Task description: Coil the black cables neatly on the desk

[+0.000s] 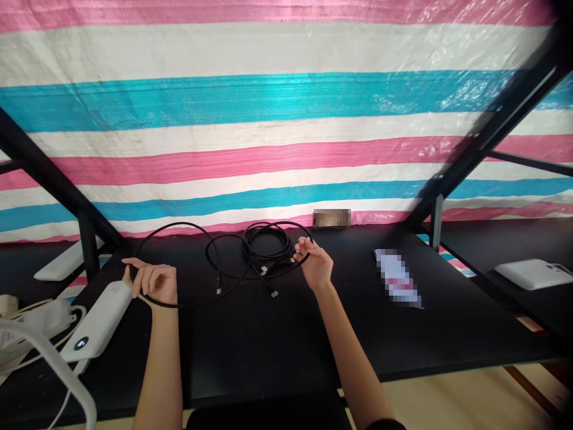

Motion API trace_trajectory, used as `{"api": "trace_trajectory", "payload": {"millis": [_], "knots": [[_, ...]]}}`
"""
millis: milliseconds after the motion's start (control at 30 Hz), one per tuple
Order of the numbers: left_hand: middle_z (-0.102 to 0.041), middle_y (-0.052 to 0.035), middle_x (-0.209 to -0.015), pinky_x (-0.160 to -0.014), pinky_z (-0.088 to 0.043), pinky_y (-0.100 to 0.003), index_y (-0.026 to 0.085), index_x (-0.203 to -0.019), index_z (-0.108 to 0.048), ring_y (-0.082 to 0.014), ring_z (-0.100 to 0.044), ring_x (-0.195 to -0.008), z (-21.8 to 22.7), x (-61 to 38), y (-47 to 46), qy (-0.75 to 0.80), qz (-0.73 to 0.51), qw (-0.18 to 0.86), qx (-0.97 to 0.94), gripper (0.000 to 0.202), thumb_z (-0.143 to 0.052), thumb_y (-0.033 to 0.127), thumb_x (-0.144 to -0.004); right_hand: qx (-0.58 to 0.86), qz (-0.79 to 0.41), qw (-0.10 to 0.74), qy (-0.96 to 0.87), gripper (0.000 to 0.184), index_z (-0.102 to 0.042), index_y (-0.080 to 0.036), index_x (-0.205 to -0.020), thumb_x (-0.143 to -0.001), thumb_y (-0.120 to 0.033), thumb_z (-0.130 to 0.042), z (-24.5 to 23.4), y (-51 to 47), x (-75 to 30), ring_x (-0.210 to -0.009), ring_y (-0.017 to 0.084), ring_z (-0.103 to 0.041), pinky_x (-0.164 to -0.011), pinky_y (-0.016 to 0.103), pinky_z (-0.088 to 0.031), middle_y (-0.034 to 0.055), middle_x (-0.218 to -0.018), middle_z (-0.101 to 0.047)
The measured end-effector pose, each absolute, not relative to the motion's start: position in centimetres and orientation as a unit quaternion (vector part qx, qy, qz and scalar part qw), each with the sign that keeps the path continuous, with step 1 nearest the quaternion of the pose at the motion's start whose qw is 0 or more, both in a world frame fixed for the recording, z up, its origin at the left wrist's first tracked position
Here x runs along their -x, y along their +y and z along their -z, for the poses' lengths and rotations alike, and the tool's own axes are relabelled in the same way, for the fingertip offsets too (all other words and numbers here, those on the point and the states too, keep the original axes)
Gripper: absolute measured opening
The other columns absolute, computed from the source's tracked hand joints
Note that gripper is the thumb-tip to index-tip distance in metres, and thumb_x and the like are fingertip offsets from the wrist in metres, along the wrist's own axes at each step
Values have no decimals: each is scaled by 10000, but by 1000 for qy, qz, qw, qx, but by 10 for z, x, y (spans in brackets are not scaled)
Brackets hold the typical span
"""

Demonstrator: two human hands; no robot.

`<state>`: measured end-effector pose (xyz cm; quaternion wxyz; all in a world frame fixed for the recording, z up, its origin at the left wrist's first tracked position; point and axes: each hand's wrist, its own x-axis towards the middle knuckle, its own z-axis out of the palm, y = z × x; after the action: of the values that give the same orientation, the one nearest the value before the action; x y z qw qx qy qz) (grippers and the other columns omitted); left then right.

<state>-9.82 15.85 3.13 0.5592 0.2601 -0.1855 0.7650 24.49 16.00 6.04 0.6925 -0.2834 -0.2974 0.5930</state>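
Note:
A long black cable (182, 224) runs in loose loops between my two hands above the black desk (255, 352). My left hand (154, 283) is closed around part of it at the left, beside a long white device (105, 316) with a small round display. On the other side, my right hand (316, 264) pinches the right end of the loop, fingers partly curled. A coil of black cable (264, 260) lies on the desk between the hands, near the right one. Connector ends, including a plug (273, 292), show by the coil.
A striped plastic sheet (268, 95) hangs behind the desk, with slanted black frame bars (487, 131) at both sides. A pixelated flat object (398, 279) lies at the right, and another pixelated object (332, 219) stands at the back. White leads and a curved white tube (58, 364) crowd the left.

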Motion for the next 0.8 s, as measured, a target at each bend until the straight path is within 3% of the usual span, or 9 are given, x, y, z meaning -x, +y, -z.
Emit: {"api": "trace_trajectory", "payload": {"millis": [100, 267, 367, 567, 800], "knots": [[-496, 104, -374, -373, -335, -50, 154, -929, -615, -16, -414, -314, -30, 102, 159, -175, -775, 556, -243, 248, -388, 243, -885, 277, -586, 709, -278, 136, -465, -219, -660, -650, -319, -558, -62, 160, -252, -634, 116, -469, -527, 235, -423, 5, -762, -482], [-472, 113, -375, -373, -326, -30, 152, -907, -586, -7, -430, -326, -36, 99, 158, -203, -764, 556, -258, 267, -380, 320, -938, 265, -562, 740, -257, 488, -229, -207, -531, -716, -533, -541, -60, 166, -267, -533, 98, -378, -481, 227, -394, -20, -619, -375], [-478, 111, -400, -368, -323, -23, 157, -877, -584, -3, -439, -342, -41, 93, 155, -232, -742, 569, -268, 269, -418, 363, -927, 276, -550, 745, -256, 588, -139, -206, -523, -716, -603, -528, -59, 168, -271, -486, 93, -299, -433, 228, -351, -36, -563, -281], [-446, 88, -396, -378, -324, -61, 158, -677, -568, 1, -437, -340, -44, 86, 148, -212, -717, 608, -267, 420, -368, 425, -933, 265, -575, 722, -279, 595, -86, -196, -489, -684, -426, -598, -63, 165, -262, -481, 89, -221, -410, 233, -295, -35, -570, -237], [-416, 77, -366, -329, -294, -103, 168, -563, -553, -6, -378, -293, -47, 84, 143, -215, -704, 640, -221, 493, -366, 453, -919, 265, -601, 671, -342, 548, -80, -197, -476, -683, -374, -555, -61, 161, -251, -493, 93, -222, -431, 250, -308, -21, -604, -245]]}}
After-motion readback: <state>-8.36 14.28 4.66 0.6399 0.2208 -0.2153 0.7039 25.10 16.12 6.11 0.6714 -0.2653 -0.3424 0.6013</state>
